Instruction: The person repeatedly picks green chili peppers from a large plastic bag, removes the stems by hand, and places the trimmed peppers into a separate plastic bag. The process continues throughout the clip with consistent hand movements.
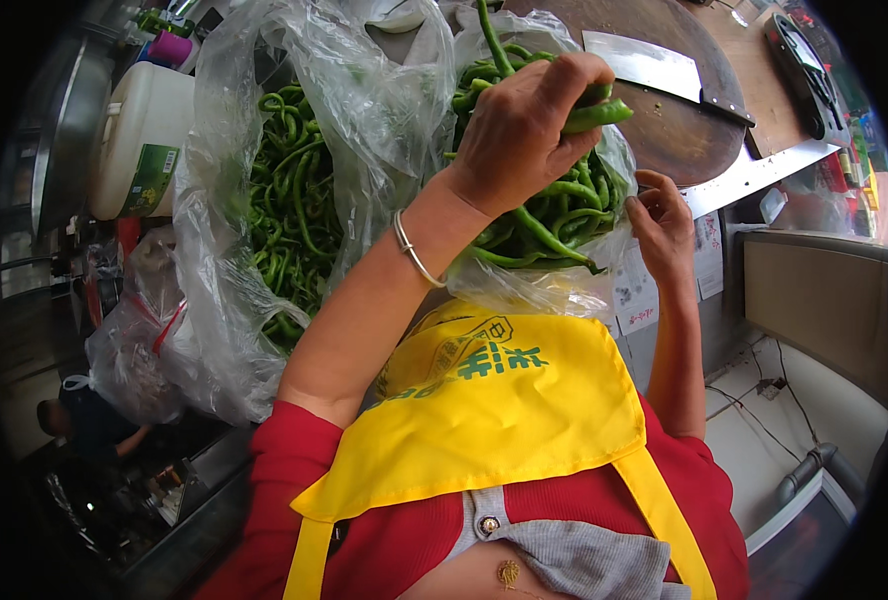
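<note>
My left hand point(522, 127) is closed around a few long green chili peppers point(597, 116), and one pepper sticks up past its knuckles. Below it stands a clear plastic bag point(564, 289) filled with more green chili peppers point(549, 232). At this bag's right edge is my right hand point(665, 221), its fingers curled and the thumb tip against the plastic. Whether those fingers pinch the film cannot be made out. To the left, a larger clear plastic bag point(384, 97) gapes over a heap of thinner, curly green peppers point(294, 202).
A cleaver point(646, 64) lies on a round wooden chopping block point(684, 150) at the upper right. Beyond it is a black device point(804, 79). A white plastic jug point(140, 135) and a tied plastic bag point(140, 330) stand left. Another person point(95, 420) is at lower left.
</note>
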